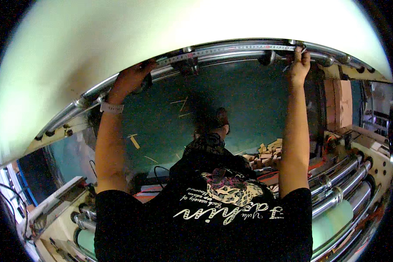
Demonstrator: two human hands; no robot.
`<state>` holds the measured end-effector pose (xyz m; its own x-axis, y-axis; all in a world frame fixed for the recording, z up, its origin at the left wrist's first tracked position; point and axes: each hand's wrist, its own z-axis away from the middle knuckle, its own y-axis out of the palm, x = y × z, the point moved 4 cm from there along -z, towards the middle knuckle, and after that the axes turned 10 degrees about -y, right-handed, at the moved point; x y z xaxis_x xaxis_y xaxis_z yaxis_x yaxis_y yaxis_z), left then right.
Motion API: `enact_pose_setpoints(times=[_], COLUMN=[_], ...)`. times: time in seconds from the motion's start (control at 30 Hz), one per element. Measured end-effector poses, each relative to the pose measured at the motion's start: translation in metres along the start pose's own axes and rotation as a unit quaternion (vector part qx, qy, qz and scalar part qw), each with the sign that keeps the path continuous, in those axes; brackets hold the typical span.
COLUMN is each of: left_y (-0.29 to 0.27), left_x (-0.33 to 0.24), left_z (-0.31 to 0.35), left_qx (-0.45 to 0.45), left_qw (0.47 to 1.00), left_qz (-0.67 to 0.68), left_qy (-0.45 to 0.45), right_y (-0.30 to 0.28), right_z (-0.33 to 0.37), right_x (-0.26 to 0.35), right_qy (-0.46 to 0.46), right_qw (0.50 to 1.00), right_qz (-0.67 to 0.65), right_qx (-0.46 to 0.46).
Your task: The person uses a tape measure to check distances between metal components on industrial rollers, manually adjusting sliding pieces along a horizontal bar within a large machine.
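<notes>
A tape measure's pale strip (231, 50) runs stretched along a shiny metal shaft (222, 56) at the far side. My left hand (133, 79), with a light band on its wrist, closes round the strip's left end; its fingers lie in shadow, and the tape's case cannot be made out. At the right end, my right hand (299, 65) is raised with its fingertips pinching the strip against the shaft. Dark round collars (267, 57) sit on the shaft between my hands.
A large white curved surface (196, 19) rises just beyond the shaft. Metal rollers (336, 198) lie at lower right, with a machine frame (52, 222) at lower left. Wooden-looking scraps (270, 152) are piled on the green floor (249, 91). Brown boxes (341, 102) stand at right.
</notes>
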<state>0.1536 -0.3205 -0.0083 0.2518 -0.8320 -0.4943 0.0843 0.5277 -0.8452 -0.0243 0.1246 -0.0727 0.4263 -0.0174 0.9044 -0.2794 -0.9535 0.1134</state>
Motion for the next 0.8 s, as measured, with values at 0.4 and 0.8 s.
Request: enact_pose_setpoints(times=[0.4, 0.8], left_y=[0.009, 0.012], left_x=[-0.005, 0.001], left_z=[-0.019, -0.030], left_qx=[0.045, 0.028], left_qw=[0.995, 0.987], left_qz=[0.080, 0.071], left_qy=[0.032, 0.143], right_y=[-0.005, 0.002], right_z=[-0.001, 0.000], right_x=[0.005, 0.011], right_qy=[0.053, 0.039], right_qw=[0.998, 0.998], right_qz=[-0.020, -0.046], right_qx=[0.010, -0.007])
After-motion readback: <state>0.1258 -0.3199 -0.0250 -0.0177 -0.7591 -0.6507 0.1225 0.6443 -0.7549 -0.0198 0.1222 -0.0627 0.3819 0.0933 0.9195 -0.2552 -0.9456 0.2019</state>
